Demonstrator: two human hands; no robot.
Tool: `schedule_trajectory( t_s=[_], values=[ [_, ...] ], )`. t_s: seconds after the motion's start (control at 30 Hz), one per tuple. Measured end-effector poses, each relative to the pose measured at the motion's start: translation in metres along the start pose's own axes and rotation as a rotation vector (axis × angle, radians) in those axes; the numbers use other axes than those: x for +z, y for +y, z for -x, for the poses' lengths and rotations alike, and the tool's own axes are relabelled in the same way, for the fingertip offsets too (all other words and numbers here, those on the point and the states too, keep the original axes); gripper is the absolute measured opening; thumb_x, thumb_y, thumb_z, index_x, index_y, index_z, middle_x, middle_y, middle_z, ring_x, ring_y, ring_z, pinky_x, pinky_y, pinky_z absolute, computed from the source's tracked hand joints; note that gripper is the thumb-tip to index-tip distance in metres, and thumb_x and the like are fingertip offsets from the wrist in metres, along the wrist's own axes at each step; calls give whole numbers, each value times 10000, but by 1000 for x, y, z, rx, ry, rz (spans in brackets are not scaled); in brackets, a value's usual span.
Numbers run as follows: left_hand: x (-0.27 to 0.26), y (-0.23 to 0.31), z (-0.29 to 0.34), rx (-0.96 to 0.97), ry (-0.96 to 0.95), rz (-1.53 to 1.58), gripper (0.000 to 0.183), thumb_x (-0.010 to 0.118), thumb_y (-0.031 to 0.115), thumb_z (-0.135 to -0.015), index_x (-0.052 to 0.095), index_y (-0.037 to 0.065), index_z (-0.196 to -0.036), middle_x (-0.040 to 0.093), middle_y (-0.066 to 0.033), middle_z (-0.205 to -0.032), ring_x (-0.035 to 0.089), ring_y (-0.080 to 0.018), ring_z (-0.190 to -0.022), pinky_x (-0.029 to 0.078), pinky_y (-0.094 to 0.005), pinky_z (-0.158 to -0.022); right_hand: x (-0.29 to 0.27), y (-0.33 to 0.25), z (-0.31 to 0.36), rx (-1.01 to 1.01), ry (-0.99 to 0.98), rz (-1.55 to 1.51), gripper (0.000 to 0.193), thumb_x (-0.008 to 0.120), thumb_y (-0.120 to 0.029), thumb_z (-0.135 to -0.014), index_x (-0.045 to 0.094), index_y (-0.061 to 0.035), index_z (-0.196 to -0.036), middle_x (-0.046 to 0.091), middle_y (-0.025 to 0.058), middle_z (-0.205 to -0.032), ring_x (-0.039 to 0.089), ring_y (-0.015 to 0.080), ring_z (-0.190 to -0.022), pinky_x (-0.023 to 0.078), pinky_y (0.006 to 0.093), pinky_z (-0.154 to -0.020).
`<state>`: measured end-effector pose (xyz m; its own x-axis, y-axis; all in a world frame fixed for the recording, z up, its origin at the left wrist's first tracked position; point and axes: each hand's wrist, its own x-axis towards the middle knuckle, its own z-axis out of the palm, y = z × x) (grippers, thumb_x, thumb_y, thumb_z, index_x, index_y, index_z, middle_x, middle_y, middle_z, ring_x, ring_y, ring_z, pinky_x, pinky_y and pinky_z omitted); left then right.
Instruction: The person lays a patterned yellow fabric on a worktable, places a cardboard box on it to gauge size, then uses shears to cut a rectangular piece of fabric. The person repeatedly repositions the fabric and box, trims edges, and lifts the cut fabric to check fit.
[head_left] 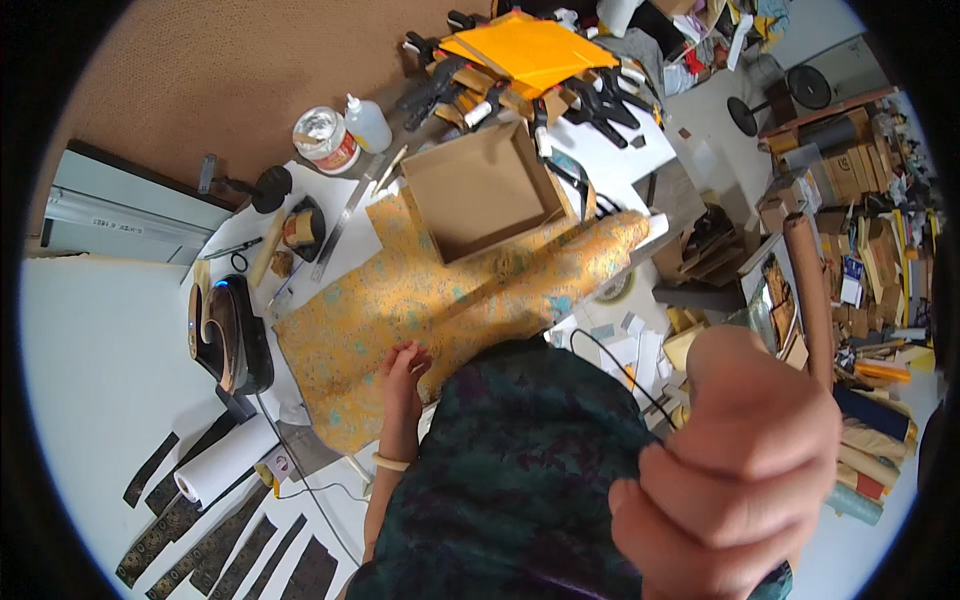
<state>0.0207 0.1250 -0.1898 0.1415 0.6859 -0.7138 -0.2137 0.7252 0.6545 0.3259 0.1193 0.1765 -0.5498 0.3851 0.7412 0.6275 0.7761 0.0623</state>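
Note:
A golden-yellow patterned sheet (350, 320) with turquoise motifs lies across the work table, and its right part is rolled into a tube (600, 250). On the sheet stands a shallow open brown cardboard box (475, 190). My left hand (405, 380) is over the sheet's near edge, fingers loosely bent and apart, nothing visible in it. My right hand (735, 480) is raised large and close at the lower right, slightly blurred, with its fingers curled in. What it holds, if anything, is hidden. A thin black cable (625, 372) passes behind it.
A white tub (325, 140), squeeze bottle (368, 125), metal ruler (343, 225) and tape dispenser (303, 230) sit at the back left. Black clamps (600, 110) and a yellow envelope (530, 50) pile up behind the box. A white roll (228, 460) lies left. Crowded shelves (870, 200) stand right.

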Motion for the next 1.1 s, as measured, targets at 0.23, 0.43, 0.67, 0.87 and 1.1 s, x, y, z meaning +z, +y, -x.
schedule_trajectory(
  t_s=[0.23, 0.43, 0.67, 0.87, 1.1],
  values=[
    [8, 2, -8, 65, 59, -88, 218, 667, 212, -942, 646, 55, -1091, 689, -73, -975, 668, -197, -920, 539, -351, -859, 140, 220, 126, 854, -254, 299, 616, 715, -296, -930, 489, -30, -1437, 665, 213, -1273, 670, 363, -1149, 538, 459, -991],
    [126, 91, -31, 399, -273, -296, 159, 607, 124, -984, 653, 42, -1112, 674, -32, -1026, 631, -129, -984, 514, -302, -897, 213, 283, 196, 858, -712, 444, 677, 643, -504, -936, 519, -57, -1428, 616, 232, -1341, 630, 377, -1197, 514, 439, -1012],
    [272, 196, -119, 377, -341, -270, 264, 614, 251, -990, 635, 14, -1105, 687, -92, -1033, 665, -190, -976, 545, -341, -906, 184, 287, 157, 858, -612, 227, 324, 674, -337, -935, 721, -92, -1142, 724, 200, -960, 698, 379, -914, 554, 466, -832],
    [359, 221, -195, 183, -150, -325, 312, 725, 274, -951, 640, -26, -938, 655, -110, -820, 614, -158, -611, 541, -301, -532, 134, 323, 154, 829, -109, 375, 249, 621, -212, -980, 699, -89, -1182, 688, 212, -791, 682, 405, -744, 548, 488, -682],
    [358, 214, -217, 353, -198, -317, 204, 728, 132, -942, 652, -16, -822, 646, -87, -701, 588, -144, -528, 484, -270, -475, 95, 338, 160, 807, 171, 480, 114, 636, -138, -955, 673, -103, -1057, 729, 149, -877, 702, 361, -737, 560, 457, -637]
  ],
)
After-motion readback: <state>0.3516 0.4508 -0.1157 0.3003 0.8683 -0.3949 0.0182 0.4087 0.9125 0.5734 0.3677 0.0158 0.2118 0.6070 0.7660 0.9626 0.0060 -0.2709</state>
